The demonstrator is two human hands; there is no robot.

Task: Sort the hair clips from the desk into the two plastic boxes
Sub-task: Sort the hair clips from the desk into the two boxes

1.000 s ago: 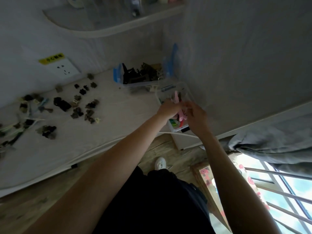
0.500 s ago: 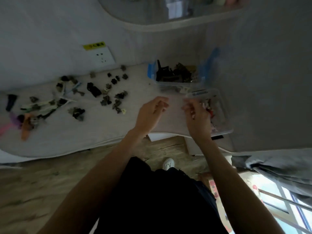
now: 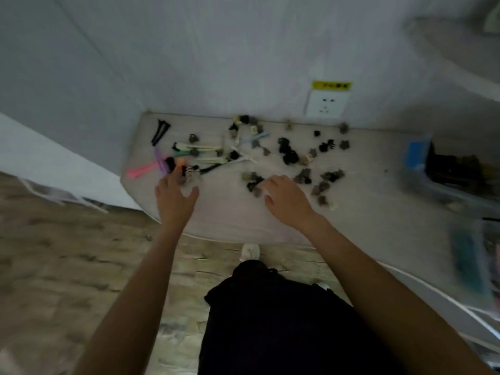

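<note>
Head view, blurred. Left hand point(image 3: 175, 197) over desk point(image 3: 365, 212) near its left front edge, fingers reaching into the long coloured clips point(image 3: 194, 155), grip impossible to tell. Right hand point(image 3: 286, 198) mid-desk, fingers loosely spread, tips at the small dark clips point(image 3: 289, 152). Bare desk strip along front edge. Two plastic boxes point(image 3: 457, 171) at far right.

The scene is seen from a single head-worn, wide-angle view, aimed forward and steeply down. The surface point(image 3: 365, 220) and the wall behind it are taken in from close above, with both forearms reaching in from below; the edges are blurred and bent.
</note>
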